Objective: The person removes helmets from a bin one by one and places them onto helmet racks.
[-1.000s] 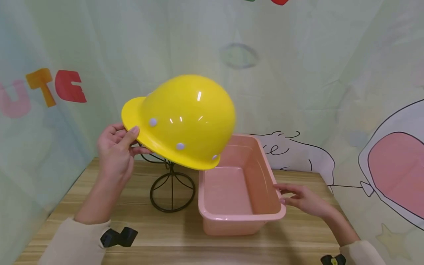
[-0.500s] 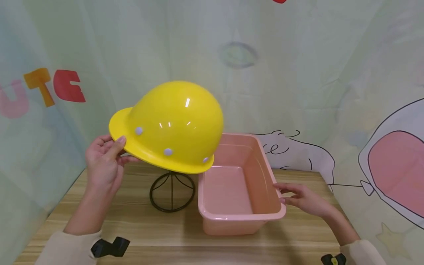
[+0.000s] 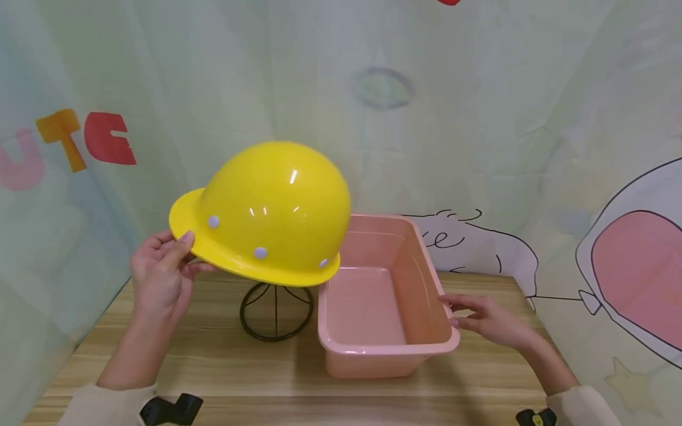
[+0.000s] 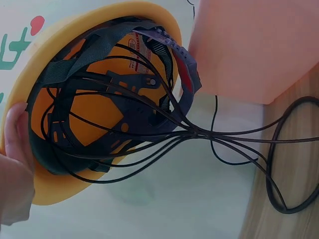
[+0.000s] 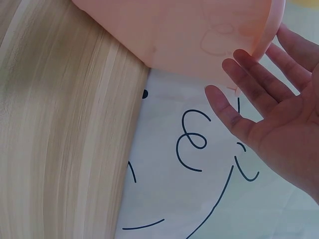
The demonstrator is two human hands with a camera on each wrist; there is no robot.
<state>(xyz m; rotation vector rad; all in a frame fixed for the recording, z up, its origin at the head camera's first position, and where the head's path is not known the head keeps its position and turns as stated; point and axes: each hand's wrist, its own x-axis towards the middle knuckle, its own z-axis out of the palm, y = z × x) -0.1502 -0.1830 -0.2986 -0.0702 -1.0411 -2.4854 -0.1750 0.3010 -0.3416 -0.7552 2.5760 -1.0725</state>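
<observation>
Wooden table is stretching under everything, its front strip lying bare between the two wrists. Pink basin is sitting on it, right rim just at the fingertips of the right hand, whose fingers are lying straight and relaxed, holding nothing. Yellow hard hat is hanging over the black wire stand, its brim edge being pinched between thumb and fingers of the left hand; its far edge is nearing the basin's left rim.
</observation>
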